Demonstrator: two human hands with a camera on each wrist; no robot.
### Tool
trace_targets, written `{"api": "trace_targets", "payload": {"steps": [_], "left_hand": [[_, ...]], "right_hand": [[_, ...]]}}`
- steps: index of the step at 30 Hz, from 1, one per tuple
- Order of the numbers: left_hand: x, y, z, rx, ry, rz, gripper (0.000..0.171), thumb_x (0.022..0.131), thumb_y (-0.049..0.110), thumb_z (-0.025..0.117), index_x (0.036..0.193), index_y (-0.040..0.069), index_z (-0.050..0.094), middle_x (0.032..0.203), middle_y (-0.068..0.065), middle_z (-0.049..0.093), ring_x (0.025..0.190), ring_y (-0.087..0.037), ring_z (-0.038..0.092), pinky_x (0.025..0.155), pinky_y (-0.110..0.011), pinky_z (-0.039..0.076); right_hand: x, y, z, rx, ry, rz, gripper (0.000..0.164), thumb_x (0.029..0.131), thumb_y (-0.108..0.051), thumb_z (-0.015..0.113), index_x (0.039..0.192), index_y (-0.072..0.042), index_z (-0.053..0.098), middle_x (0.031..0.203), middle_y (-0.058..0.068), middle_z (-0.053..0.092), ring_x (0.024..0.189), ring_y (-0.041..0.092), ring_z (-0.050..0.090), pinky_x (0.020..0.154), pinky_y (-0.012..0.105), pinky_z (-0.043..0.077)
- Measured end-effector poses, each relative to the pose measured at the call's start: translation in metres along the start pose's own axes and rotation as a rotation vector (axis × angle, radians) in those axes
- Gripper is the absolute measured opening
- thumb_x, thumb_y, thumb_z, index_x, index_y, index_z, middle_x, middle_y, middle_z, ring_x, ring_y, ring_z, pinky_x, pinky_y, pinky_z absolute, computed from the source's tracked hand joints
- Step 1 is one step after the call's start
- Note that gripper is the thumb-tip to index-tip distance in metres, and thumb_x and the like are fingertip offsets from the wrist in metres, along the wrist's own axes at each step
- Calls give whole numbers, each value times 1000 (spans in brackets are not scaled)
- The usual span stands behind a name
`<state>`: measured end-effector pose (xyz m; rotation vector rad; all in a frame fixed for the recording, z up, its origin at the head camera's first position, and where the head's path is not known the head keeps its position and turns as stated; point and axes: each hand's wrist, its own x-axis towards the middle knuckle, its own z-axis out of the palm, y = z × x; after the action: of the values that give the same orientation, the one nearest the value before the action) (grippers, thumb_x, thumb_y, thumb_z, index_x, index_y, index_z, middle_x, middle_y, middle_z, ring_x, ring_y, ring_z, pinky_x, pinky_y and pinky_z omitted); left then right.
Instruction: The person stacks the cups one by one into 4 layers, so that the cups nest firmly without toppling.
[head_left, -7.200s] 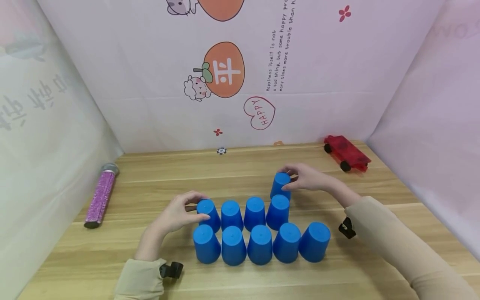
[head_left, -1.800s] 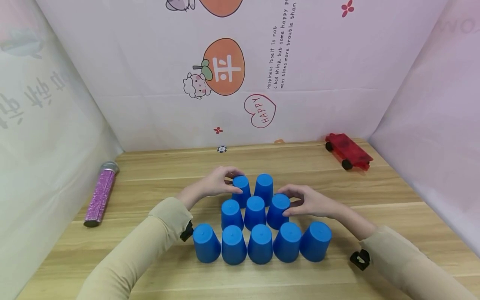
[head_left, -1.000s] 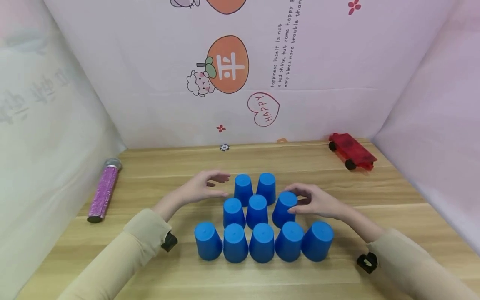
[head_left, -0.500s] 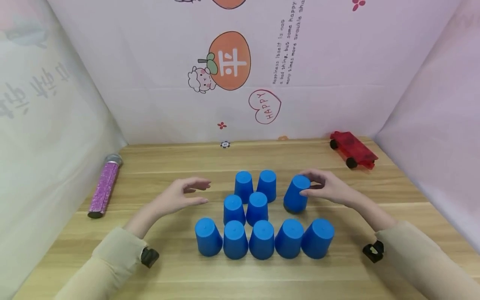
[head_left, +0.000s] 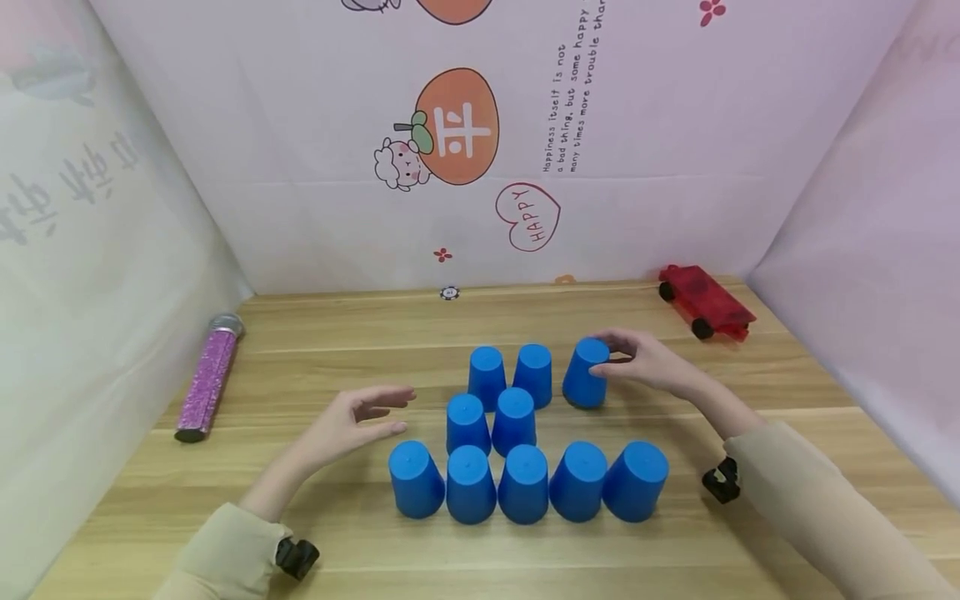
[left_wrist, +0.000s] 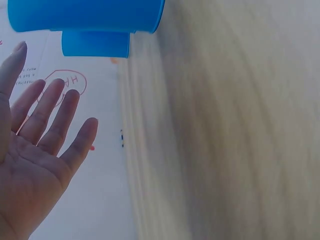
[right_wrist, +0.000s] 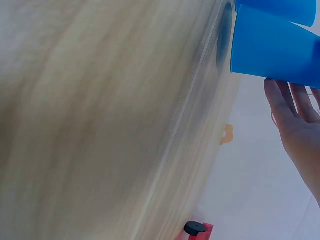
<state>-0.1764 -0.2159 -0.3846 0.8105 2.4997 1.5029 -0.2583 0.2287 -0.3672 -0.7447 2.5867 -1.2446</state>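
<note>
- front row [head_left: 523, 487]: five blue tapered cups, smooth, plastic-looking, mouth down, insides hidden
- right hand [head_left: 643, 362]: grip pinching held cup [head_left: 582, 379], also mouth down, beyond front row's right half, looks just off the wood-grain table [head_left: 345, 550]
- left hand [head_left: 341, 427]: grip spread wide, holding nothing, left of and beyond front row
- middle pair [head_left: 467, 423], back pair [head_left: 533, 375], same cups: beyond front row
- glitter microphone [head_left: 207, 383]: well left of front row; translucent red car [head_left: 707, 300]: well beyond its right end

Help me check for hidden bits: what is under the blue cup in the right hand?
In the right wrist view, tabletop with a dark patch, likely shadow, shows below the blue cup; its inside is hidden by its wall.
</note>
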Motion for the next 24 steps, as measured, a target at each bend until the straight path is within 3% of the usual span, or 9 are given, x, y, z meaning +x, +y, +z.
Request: {"api": "trace_targets", "payload": {"steps": [7,14,24], "left_hand": [[12,-5,15,-92,-57,-22,49,90,20,64,133,4,50,134,-18,54,123,-36,51,100,-53,43],[26,-3,23,-90,-104,-47,52,90,23,64,135,3,48,135,-14,54,123,-32,52,100,-48,46],[41,1,30,-133,-163,-76,55,87,24,68,136,6,48,137,-12,52,124,-31,52,103,-50,43]], "right_hand": [[9,-1,6,12,-38,-19,51,87,-22,67,132,-5,48,125,16,59,116,34,54,97,52,47],[12,1,12,17,-58,-37,51,86,-22,68,131,-7,49,123,14,59,114,32,55,96,52,48],[12,1,13,28,-64,-43,50,86,-21,68,130,-7,49,123,14,60,116,33,54,99,53,46]]}}
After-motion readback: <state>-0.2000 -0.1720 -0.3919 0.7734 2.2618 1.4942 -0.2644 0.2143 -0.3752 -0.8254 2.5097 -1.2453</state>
